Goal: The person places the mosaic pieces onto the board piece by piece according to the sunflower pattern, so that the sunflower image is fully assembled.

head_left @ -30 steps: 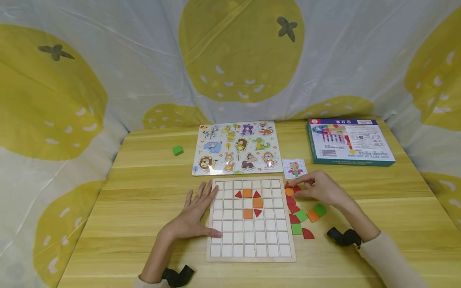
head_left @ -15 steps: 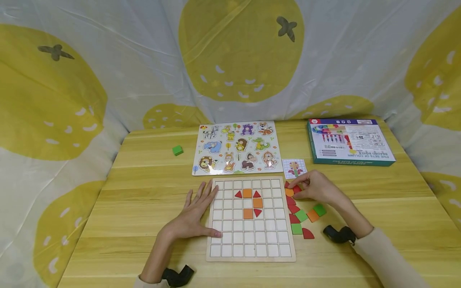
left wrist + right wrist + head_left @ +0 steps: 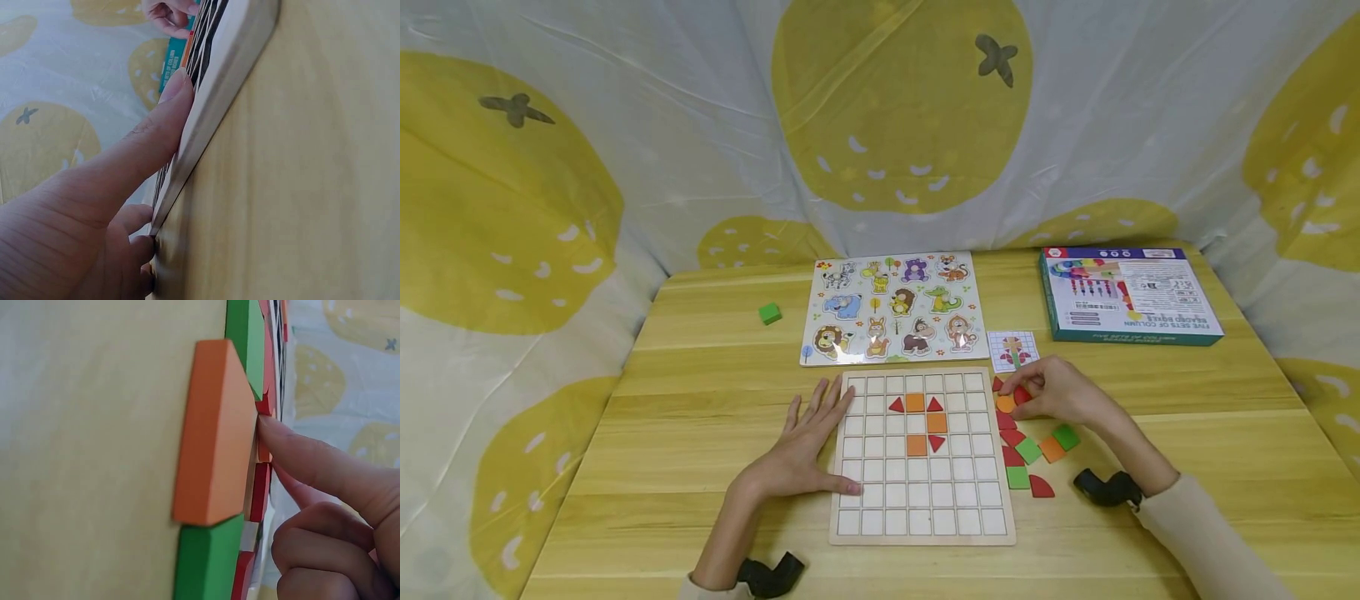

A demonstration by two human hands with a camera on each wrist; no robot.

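My left hand (image 3: 805, 450) lies spread over the left edge of a wooden grid board (image 3: 872, 533), its thumb (image 3: 156, 122) on top near the rim. On the board sit orange squares (image 3: 915, 402) and several red triangles (image 3: 937, 443). Just past the board's right edge, my right hand (image 3: 1063, 390) has thumb and forefinger at opposite sides of an orange round tile (image 3: 1005, 404), pinching it among the loose tiles. A red tile (image 3: 1022, 395) lies under the curled fingers. In the right wrist view the thumb (image 3: 306, 450) partly covers the orange round tile (image 3: 265, 447).
Red quarter-circle tiles (image 3: 1041, 487), green squares (image 3: 1018, 477) and an orange square (image 3: 1052, 450) lie right of the board. A pattern card (image 3: 1012, 351), an animal puzzle (image 3: 895, 310) and a boxed game (image 3: 1131, 296) stand behind. A green block (image 3: 770, 313) sits far left.
The orange round tile and the red tile beside it have shifted slightly right and toward me, with the right forefinger drawn in closer. The left hand has stayed put.
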